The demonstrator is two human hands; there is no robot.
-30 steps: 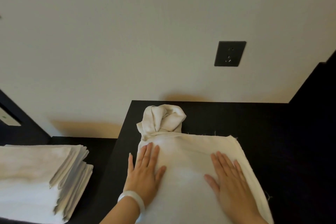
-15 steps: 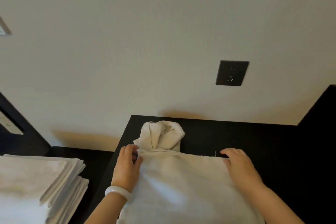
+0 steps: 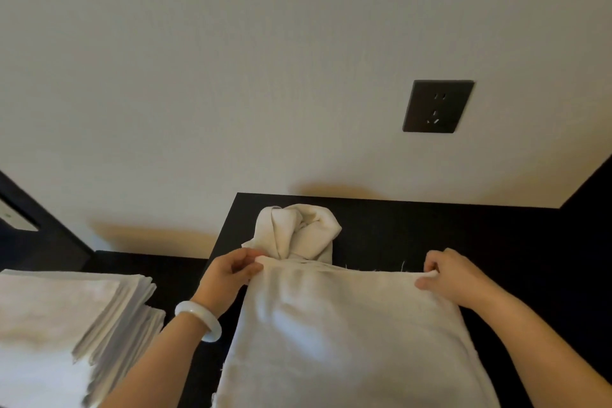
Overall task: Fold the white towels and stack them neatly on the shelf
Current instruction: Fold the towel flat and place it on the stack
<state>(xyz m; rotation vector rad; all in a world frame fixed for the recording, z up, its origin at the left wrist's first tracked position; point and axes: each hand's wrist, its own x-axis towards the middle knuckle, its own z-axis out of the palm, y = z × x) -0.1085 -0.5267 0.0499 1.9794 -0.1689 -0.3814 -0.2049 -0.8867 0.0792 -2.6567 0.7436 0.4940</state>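
Across black table [image 3: 430, 228], kept white towel [image 3: 347, 334] spread flat; left of it, folded stack [image 3: 66, 315]. Pinched its far-left corner with left hand [image 3: 228, 278] and far-right corner with right hand [image 3: 457, 275], as half a second before; had pressed it flat-palmed earlier. Just beyond its far edge, crumpled towel [image 3: 298, 232]; farther beyond, wall socket [image 3: 437, 106].

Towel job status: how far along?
Done: a stack of folded towels sits at left. In hand: left hand and right hand pinch the far corners of the spread towel on the dark surface. Left: folding it, stacking it, plus the crumpled towel behind it.
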